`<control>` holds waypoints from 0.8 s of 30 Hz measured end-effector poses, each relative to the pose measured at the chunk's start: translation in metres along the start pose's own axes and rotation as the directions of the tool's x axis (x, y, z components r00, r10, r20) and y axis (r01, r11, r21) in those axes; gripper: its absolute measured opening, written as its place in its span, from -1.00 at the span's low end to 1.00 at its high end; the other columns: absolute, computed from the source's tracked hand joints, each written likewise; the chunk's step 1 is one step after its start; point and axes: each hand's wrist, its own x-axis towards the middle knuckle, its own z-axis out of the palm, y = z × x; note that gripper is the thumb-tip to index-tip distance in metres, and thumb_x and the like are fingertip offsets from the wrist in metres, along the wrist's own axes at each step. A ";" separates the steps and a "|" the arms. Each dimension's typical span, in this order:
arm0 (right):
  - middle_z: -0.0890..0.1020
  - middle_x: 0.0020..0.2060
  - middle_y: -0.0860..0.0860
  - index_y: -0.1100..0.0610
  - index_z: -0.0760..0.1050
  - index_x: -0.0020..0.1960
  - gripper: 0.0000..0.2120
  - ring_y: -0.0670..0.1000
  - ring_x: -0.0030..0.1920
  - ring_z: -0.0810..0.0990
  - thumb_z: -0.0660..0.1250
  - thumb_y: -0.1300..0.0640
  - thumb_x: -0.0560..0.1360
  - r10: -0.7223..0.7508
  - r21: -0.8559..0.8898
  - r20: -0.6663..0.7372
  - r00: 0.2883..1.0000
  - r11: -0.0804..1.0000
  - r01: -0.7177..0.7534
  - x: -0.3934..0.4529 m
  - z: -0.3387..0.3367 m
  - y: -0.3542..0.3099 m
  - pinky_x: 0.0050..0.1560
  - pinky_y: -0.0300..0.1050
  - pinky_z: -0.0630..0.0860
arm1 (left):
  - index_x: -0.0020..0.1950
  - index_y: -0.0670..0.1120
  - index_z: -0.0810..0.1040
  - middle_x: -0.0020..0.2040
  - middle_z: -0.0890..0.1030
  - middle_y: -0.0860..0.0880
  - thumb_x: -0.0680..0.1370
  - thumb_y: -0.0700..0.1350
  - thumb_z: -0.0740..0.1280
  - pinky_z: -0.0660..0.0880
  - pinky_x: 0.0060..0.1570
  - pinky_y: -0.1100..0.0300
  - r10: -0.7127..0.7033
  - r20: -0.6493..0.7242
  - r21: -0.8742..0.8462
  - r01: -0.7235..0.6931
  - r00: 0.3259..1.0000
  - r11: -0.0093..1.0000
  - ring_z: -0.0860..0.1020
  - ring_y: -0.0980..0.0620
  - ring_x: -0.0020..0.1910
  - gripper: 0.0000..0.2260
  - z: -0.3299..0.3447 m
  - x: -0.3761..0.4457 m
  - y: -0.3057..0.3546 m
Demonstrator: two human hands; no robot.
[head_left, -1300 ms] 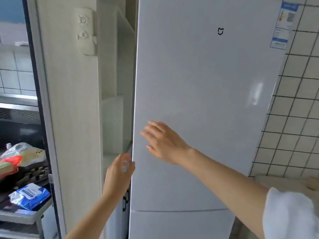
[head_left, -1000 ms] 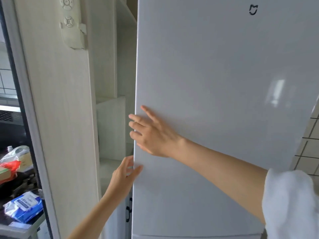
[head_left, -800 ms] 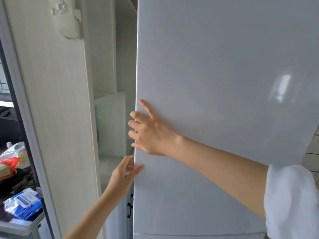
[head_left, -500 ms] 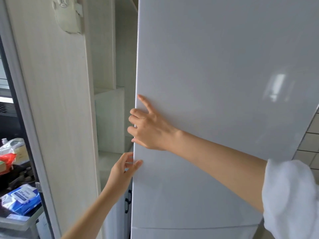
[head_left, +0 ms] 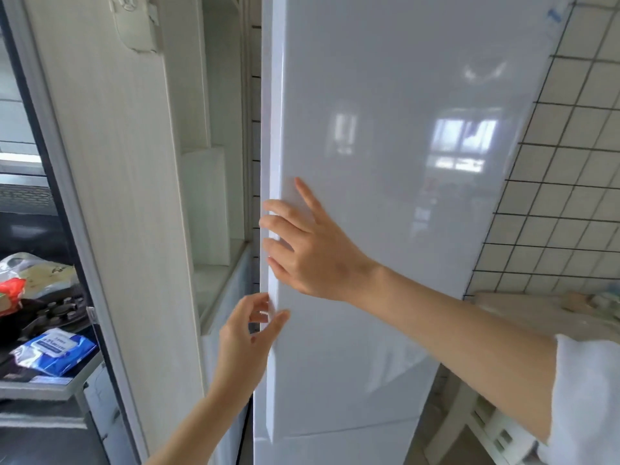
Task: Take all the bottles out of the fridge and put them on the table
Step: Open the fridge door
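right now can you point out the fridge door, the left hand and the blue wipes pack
fridge door (head_left: 402, 162), head view, bare glossy front panel
left hand (head_left: 243, 333), head view, back of the hand
blue wipes pack (head_left: 55, 350), head view, top face

At the far left a dark kitchen bench (head_left: 50, 385) with a pale grey front edge carries a black gas hob (head_left: 50, 313). Near that edge lies a blue-and-white plastic packet (head_left: 55, 350) — flat on the bench. Farther back sit a red-and-white crinkled bag (head_left: 11, 293) and a clear plastic bag with beige contents (head_left: 40, 271), resting by the hob.
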 end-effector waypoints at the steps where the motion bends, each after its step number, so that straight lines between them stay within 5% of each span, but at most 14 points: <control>1: 0.63 0.02 0.18 0.24 0.56 -0.23 -0.79 0.19 0.26 0.51 0.22 0.24 0.52 0.048 0.004 -0.028 0.998 0.999 -0.047 -0.008 -0.013 -0.009 0.37 0.36 0.21 | 0.01 0.03 0.55 -0.08 0.60 0.04 0.48 -0.13 0.45 0.42 -0.22 0.49 0.012 -0.017 -0.012 -0.012 1.000 1.000 0.54 0.22 -0.09 -0.84 0.003 -0.015 0.008; 5: 0.58 0.17 0.23 0.28 0.59 -0.12 -0.86 0.18 0.34 0.43 0.26 0.33 0.53 0.234 0.057 -0.058 0.971 0.971 -0.231 -0.040 -0.067 -0.042 0.35 0.30 0.29 | -0.04 0.15 0.50 -0.04 0.56 0.09 0.47 -0.13 0.46 0.47 -0.15 0.42 0.072 -0.030 -0.016 -0.073 0.997 0.997 0.52 0.26 -0.03 -0.78 0.015 -0.066 0.028; 9: 0.58 0.17 0.20 0.26 0.61 -0.06 -0.89 0.17 0.32 0.44 0.31 0.29 0.54 0.388 0.116 -0.047 0.921 0.917 -0.380 -0.072 -0.121 -0.059 0.22 0.17 0.43 | 0.22 0.08 0.49 0.22 0.47 0.25 0.47 -0.04 0.43 0.46 0.22 0.17 0.215 0.051 0.068 -0.218 0.975 0.974 0.47 0.22 0.21 -0.67 0.025 -0.107 0.037; 14: 0.41 0.22 0.06 0.17 0.55 0.16 -0.79 0.12 0.21 0.48 0.34 0.15 0.55 0.627 0.287 0.004 0.779 0.745 -0.602 -0.113 -0.188 -0.066 -0.03 0.00 0.58 | 0.55 0.01 0.16 0.55 0.16 0.19 0.51 -0.08 0.38 0.16 0.44 0.32 0.456 0.229 0.059 -0.480 0.860 0.875 0.18 0.17 0.52 -0.34 0.051 -0.145 0.062; 16: 0.38 0.20 0.02 0.16 0.46 0.25 -0.67 0.05 0.20 0.49 0.39 0.14 0.51 0.691 0.351 0.013 0.723 0.674 -0.650 -0.127 -0.207 -0.066 0.02 -0.06 0.57 | 0.57 -0.07 0.11 0.58 0.12 0.10 0.54 -0.05 0.37 0.14 0.47 0.26 0.537 0.245 0.065 -0.567 0.807 0.822 0.14 0.09 0.54 -0.33 0.064 -0.157 0.066; 20: 0.45 0.21 -0.03 0.14 0.37 0.33 -0.52 -0.16 0.21 0.46 0.44 0.15 0.46 0.855 0.500 0.128 0.503 0.382 -0.777 -0.159 -0.250 -0.063 0.04 -0.10 0.57 | 0.56 -0.12 0.08 0.58 0.11 -0.02 0.55 0.03 0.30 0.16 0.49 0.12 0.637 0.241 0.050 -0.665 0.732 0.745 0.14 -0.06 0.55 -0.33 0.100 -0.185 0.075; 24: 0.46 0.21 0.01 0.15 0.37 0.32 -0.58 -0.10 0.27 0.46 0.38 0.22 0.50 0.883 0.592 0.166 0.439 0.267 -0.761 -0.196 -0.287 -0.054 -0.03 -0.07 0.63 | 0.58 -0.02 0.02 0.59 0.06 0.00 0.56 0.05 0.28 0.22 0.46 -0.04 0.662 0.254 0.058 -0.694 0.705 0.717 0.12 -0.08 0.55 -0.33 0.143 -0.215 0.091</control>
